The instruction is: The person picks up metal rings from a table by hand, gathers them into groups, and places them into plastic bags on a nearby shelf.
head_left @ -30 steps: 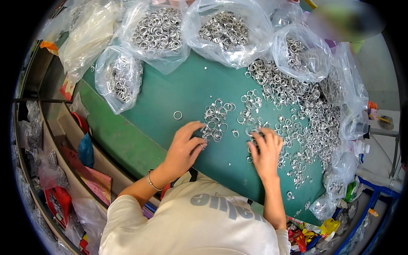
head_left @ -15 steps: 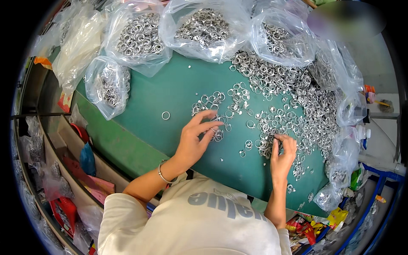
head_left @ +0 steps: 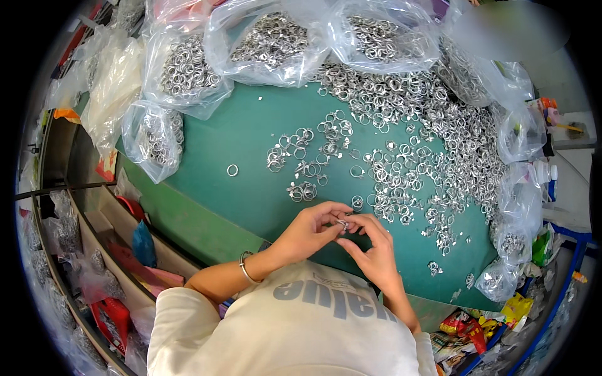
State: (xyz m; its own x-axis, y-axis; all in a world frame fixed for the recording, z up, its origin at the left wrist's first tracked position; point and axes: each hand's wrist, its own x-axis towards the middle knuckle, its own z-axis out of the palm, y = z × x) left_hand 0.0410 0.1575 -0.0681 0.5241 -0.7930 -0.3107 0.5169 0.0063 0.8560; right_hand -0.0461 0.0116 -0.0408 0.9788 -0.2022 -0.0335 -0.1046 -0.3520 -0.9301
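Observation:
My left hand (head_left: 310,232), with a bangle on its wrist, meets my right hand (head_left: 376,250) near the front edge of the green tabletop (head_left: 219,213). Between their closed fingertips is a small silver ring (head_left: 342,224), pinched by both and partly covered. Just beyond the fingers lies another ring (head_left: 357,202). Small clusters of rings (head_left: 302,192) are spread out ahead of my left hand. A looser patch of rings (head_left: 395,178) lies beyond my right hand and runs into a large heap of rings (head_left: 464,131) at the right.
Clear plastic bags of rings line the far edge, such as this bag (head_left: 188,72) and this one (head_left: 273,44). A smaller bag (head_left: 153,141) stands at the left. One lone ring (head_left: 232,170) lies apart. Shelves with bagged items (head_left: 63,229) flank the left side.
Both hands have drawn back toward me and come together, the right moving left from the loose rings. A ring is now held between them. The view has shifted slightly.

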